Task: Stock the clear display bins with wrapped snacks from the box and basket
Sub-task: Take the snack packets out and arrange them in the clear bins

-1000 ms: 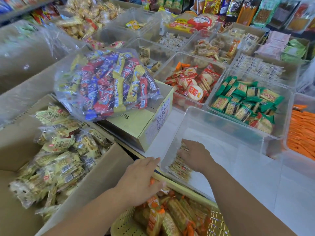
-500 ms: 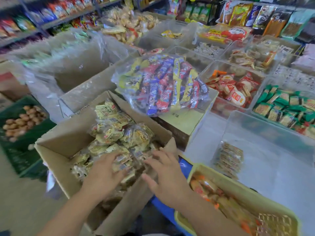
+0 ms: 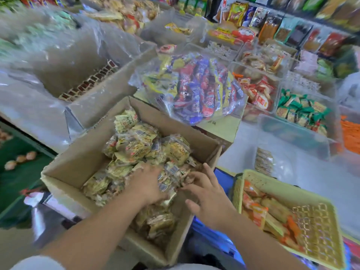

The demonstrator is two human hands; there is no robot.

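shop shelves (image 3: pixel 292 20) behind; cardboard box (image 3: pixel 78 162), crinkly wrapped snacks (image 3: pixel 136 145); left hand (image 3: pixel 148 184) grip clamped on them, right hand (image 3: pixel 210 199) grip apart.

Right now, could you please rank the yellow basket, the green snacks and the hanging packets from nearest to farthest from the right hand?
1. Yellow basket: just right of the right hand.
2. Green snacks: farther back on the right.
3. Hanging packets: on the back wall.
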